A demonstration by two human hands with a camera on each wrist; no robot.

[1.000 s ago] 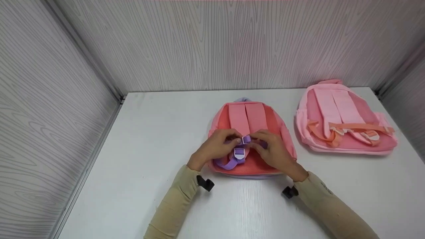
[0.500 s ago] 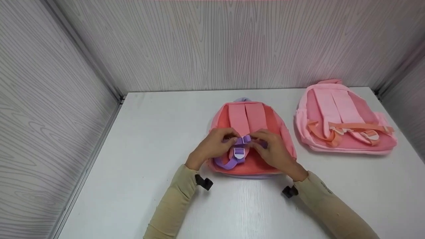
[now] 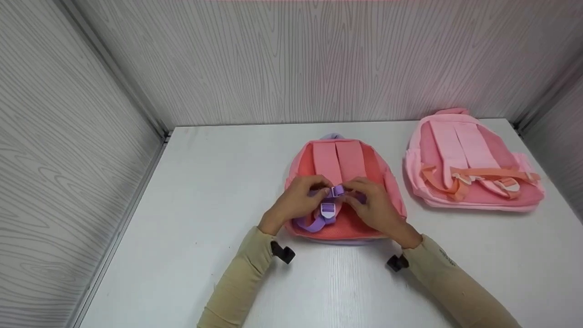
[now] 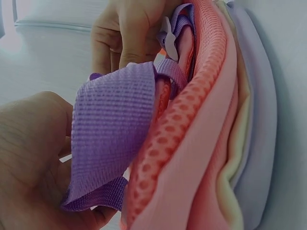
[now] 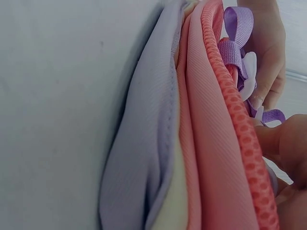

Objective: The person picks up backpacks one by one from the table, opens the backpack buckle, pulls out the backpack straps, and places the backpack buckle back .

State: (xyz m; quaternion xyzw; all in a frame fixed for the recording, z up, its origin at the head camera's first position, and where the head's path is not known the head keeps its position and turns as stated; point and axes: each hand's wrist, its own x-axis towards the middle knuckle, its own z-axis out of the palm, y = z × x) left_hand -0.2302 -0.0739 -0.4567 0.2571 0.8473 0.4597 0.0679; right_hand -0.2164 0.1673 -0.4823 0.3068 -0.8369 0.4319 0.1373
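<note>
A coral backpack point(image 3: 360, 231) lies with its strap side up on the white table, its lilac front layer point(image 5: 132, 163) underneath. Over its middle, my left hand point(image 3: 296, 199) pinches the purple webbing strap point(image 3: 338, 190) just left of a small white slider on it. From the other side, my right hand point(image 3: 377, 207) pinches the same strap between thumb and fingers. Just below hangs a white buckle point(image 3: 328, 210) threaded with purple webbing, a loose loop beside it. In the left wrist view a wide fold of purple webbing point(image 4: 112, 129) hides part of the fingers.
A second, light pink backpack point(image 3: 464, 150) with orange webbing point(image 3: 501, 174) lies at the back right of the table point(image 3: 218, 182). Grey wood-patterned panels point(image 3: 291, 59) enclose the back and sides.
My left hand shifts slightly left, showing more webbing beside the slider, then comes back right toward it. The right hand and both backpacks stay in place.
</note>
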